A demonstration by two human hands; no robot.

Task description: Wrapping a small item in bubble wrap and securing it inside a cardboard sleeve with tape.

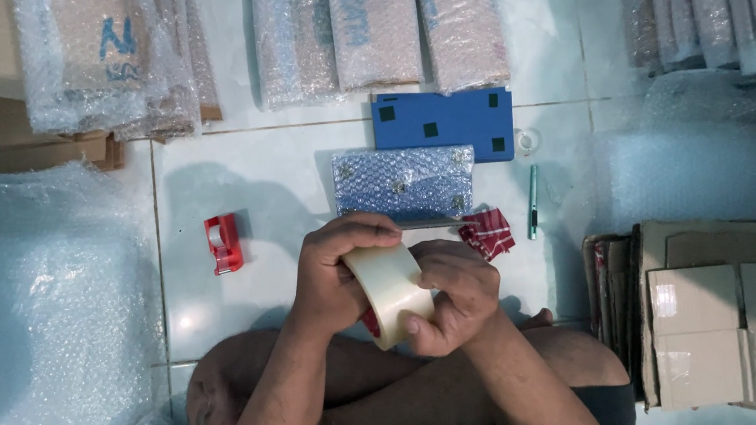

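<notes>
Both the left hand (333, 274) and the right hand (456, 294) grasped the tape roll (391, 292) with fingers clenched, above the bubble-wrapped packet (404, 183) on the floor (278, 202).

Two bare hands and arms, bare knees, dark shorts

The left hand (333, 274) and the right hand (456, 296) have no gloves, no rings and no watch. Both forearms are bare up to the bottom edge of the picture, so no sleeve is visible on them. The fingers are thick and the nails are cut short; one thumbnail on the right hand is clearly seen. The legs are also bare at the knees. Only one piece of clothing shows: dark shorts (604, 406), a plain dark blue-grey cloth, at the lower right near the thigh.
</notes>
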